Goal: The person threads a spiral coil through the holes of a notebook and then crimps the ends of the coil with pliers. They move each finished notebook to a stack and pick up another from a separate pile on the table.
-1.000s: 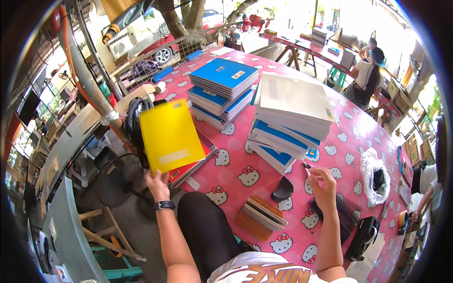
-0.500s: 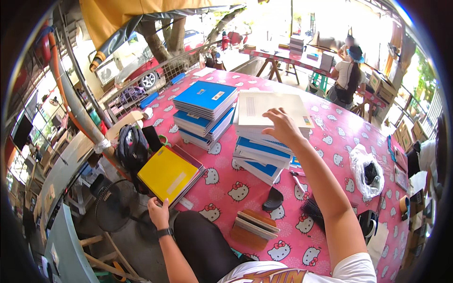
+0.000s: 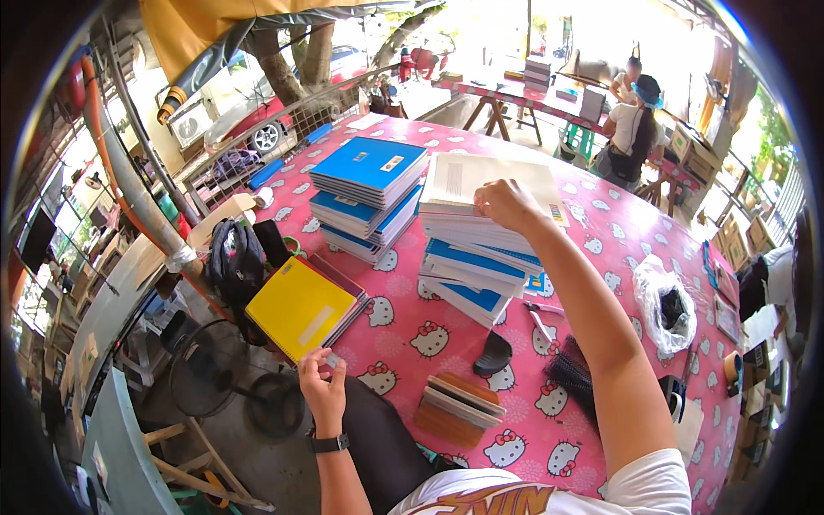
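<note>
Head view. The left hand (image 3: 322, 386), wearing a dark wristwatch (image 3: 330, 444), pinches the near corner of a yellow notebook (image 3: 299, 307) with fingers closed on its edge; the notebook lies flat on a thin pile at the near left edge of the table (image 3: 601, 249), which is covered in a pink patterned cloth. The right hand (image 3: 508, 204) reaches across the table and rests, fingers curled, on the white top cover of a tall stack of blue-and-white notebooks (image 3: 481, 257); whether it grips that cover or only presses on it cannot be told, since the fingertips are hidden behind the knuckles. A second stack of blue notebooks (image 3: 367, 196) stands just beside it, to the left. Near the person's body lie a small brown-edged pile of booklets (image 3: 455, 405) and a black curved object (image 3: 493, 354), too small to identify. A clear plastic bag (image 3: 665, 305) sits toward the right rim, its contents hard to make out.
</note>
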